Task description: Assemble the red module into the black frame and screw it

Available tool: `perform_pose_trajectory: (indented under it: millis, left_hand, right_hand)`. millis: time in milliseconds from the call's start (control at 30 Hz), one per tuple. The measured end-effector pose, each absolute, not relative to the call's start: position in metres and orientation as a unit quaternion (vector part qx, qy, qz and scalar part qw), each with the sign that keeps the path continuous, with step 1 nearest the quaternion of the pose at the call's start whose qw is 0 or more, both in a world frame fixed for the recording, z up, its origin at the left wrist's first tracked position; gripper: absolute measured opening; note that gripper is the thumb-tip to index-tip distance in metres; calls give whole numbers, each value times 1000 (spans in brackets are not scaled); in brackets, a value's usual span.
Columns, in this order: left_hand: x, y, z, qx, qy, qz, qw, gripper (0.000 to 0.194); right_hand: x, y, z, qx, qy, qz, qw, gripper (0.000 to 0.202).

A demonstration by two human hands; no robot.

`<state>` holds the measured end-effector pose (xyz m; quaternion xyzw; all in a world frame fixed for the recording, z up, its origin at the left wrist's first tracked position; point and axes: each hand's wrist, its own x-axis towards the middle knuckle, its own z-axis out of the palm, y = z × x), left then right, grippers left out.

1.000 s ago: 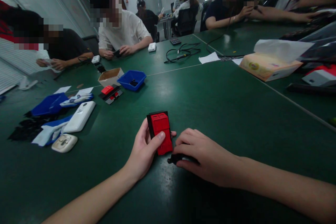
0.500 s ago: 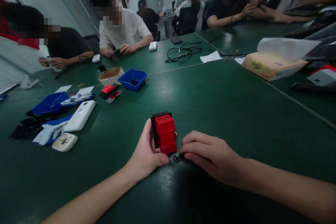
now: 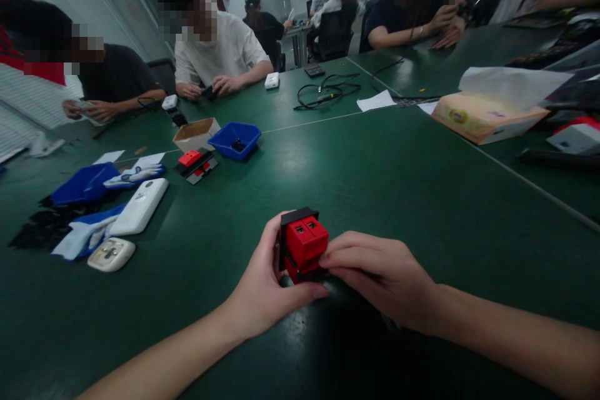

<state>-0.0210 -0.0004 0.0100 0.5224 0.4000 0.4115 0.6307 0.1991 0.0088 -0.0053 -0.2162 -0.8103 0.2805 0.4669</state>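
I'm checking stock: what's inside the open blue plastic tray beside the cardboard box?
The open blue plastic tray holds small black pieces, too small to identify; anything beneath them or behind its near wall is hidden.

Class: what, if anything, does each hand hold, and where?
The left hand holds the red block by the left side of its black plate; whether the right hand holds anything is hidden.

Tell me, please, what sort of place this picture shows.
It looks like a shared workroom: people sit around a large dark green tabletop, a blue plastic tray contains small black parts, and the left hand holds a boxy red and black piece.
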Motion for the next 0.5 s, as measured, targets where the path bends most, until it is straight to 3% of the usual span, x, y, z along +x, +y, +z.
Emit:
perform_pose_trajectory:
  millis: [333,500]
  left_hand:
    - [-22,2,6,545,386,416,617,83]
    - [-22,3,5,545,393,411,616,89]
  right_hand:
    - [198,10,-5,-224,-804,293,467,17]
    - [197,11,-6,-222,-790,321,473,15]
